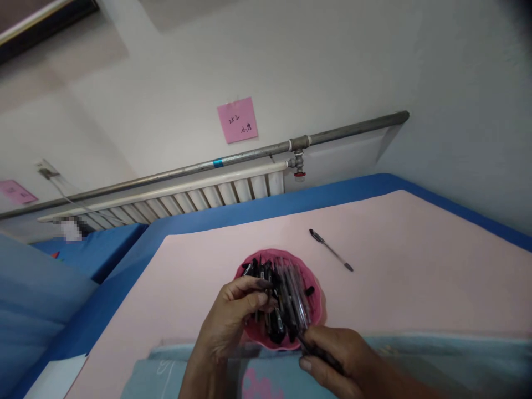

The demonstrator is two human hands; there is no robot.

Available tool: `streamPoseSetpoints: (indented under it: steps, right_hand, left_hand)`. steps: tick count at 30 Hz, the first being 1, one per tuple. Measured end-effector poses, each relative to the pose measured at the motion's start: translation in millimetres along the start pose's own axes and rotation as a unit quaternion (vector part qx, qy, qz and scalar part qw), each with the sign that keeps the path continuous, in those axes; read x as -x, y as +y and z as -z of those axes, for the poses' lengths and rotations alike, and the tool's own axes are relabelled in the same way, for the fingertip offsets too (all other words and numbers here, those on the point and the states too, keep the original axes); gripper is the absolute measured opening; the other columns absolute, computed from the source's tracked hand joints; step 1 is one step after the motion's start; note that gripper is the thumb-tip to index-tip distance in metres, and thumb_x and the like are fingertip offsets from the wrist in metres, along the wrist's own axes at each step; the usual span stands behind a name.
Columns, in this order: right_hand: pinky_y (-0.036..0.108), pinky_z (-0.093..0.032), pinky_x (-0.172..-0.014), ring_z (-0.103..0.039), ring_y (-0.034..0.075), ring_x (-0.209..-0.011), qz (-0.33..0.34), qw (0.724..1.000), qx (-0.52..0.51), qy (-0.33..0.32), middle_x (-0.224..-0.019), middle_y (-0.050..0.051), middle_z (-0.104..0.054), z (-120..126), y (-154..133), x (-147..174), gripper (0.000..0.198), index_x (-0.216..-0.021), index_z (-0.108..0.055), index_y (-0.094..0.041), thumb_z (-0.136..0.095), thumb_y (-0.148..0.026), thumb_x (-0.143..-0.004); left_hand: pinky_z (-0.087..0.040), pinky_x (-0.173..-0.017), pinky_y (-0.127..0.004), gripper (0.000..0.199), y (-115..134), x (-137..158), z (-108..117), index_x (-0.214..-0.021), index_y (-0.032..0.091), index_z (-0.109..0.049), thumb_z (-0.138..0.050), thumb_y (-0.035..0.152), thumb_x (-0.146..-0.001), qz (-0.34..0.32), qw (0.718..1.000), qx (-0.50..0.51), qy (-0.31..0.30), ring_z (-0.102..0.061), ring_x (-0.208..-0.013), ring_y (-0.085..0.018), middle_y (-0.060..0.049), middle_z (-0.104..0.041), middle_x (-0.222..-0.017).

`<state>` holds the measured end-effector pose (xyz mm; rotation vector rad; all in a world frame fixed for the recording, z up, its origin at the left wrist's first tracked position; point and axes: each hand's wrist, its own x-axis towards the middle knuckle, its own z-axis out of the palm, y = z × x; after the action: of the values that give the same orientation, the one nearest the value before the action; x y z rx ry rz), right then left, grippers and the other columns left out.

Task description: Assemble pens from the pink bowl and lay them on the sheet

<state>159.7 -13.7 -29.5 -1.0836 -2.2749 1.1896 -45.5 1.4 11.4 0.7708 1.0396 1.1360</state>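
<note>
A pink scalloped basket (316, 310) stands in front of me, filled with pens. Clear pen barrels (296, 293) lie along its right side, and black pen parts (277, 324) are bunched on the left and in the middle. My left hand (236, 310) is over the basket's left side, thumb and fingers pinched together at a small dark piece I cannot make out. By the near right rim, my right hand (336, 354) grips a dark pen (318, 350) that points up and left toward the basket. Beyond the basket, one capped clear pen (331, 249) lies alone.
The basket rests on a pink sheet (199, 266) over a blue surface (257, 213). A light blue patterned cloth (166, 377) lies along the near edge. Behind are a white radiator (220, 194), a metal pipe (349, 128) and a pink note (238, 120) on the wall.
</note>
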Motion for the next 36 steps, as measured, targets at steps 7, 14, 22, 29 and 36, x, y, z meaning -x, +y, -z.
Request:
streamPoseSetpoints:
  steps: [7,14,22,29,36]
  right_hand:
    - [0.022,-0.030,-0.053,-0.040,0.011,-0.058,-0.003,1.000,-0.012,0.005,-0.063,-0.005,-0.045,-1,1,-3,0.023,-0.068,-0.039,-0.021,-0.046,-0.033,-0.086]
    - [0.023,-0.030,-0.052,-0.037,0.011,-0.056,-0.016,0.999,-0.038,0.011,-0.061,-0.005,-0.041,3,-2,-5,0.024,-0.066,-0.038,-0.021,-0.045,-0.033,-0.086]
    - [0.022,-0.031,-0.051,-0.037,0.010,-0.054,0.002,0.999,-0.042,0.018,-0.060,-0.005,-0.042,4,-2,-5,0.023,-0.066,-0.040,-0.021,-0.045,-0.033,-0.085]
    - [0.022,-0.030,-0.051,-0.035,0.010,-0.054,-0.005,0.998,-0.057,0.012,-0.059,-0.005,-0.039,5,-4,-6,0.023,-0.065,-0.039,-0.021,-0.044,-0.032,-0.084]
    - [0.022,-0.029,-0.050,-0.035,0.010,-0.053,-0.011,0.999,-0.049,0.013,-0.058,-0.005,-0.038,4,-2,-7,0.024,-0.065,-0.040,-0.021,-0.044,-0.033,-0.086]
  left_hand:
    - [-0.048,-0.066,-0.024,0.020,-3,-3,-7,-0.075,0.014,-0.067,-0.077,0.014,-0.057,0.003,0.998,0.061,0.005,-0.066,-0.070,-0.015,-0.003,-0.070,-0.072]
    - [-0.048,-0.065,-0.023,0.019,-6,-4,-8,-0.076,0.014,-0.068,-0.076,0.013,-0.058,0.007,0.998,0.055,-0.004,-0.064,-0.064,-0.012,-0.004,-0.071,-0.072]
    - [-0.044,-0.059,-0.019,0.016,-6,-4,-9,-0.074,0.014,-0.067,-0.075,0.016,-0.060,0.010,1.000,0.014,-0.001,-0.060,-0.057,-0.009,-0.003,-0.070,-0.069]
    - [-0.044,-0.059,-0.019,0.013,-7,-3,-10,-0.072,0.014,-0.067,-0.074,0.015,-0.061,0.007,1.000,0.004,-0.008,-0.060,-0.057,-0.008,-0.001,-0.068,-0.066]
    - [-0.045,-0.061,-0.020,0.015,-11,-3,-12,-0.075,0.015,-0.067,-0.074,0.014,-0.062,0.011,1.000,-0.006,-0.028,-0.060,-0.059,-0.009,-0.001,-0.069,-0.069]
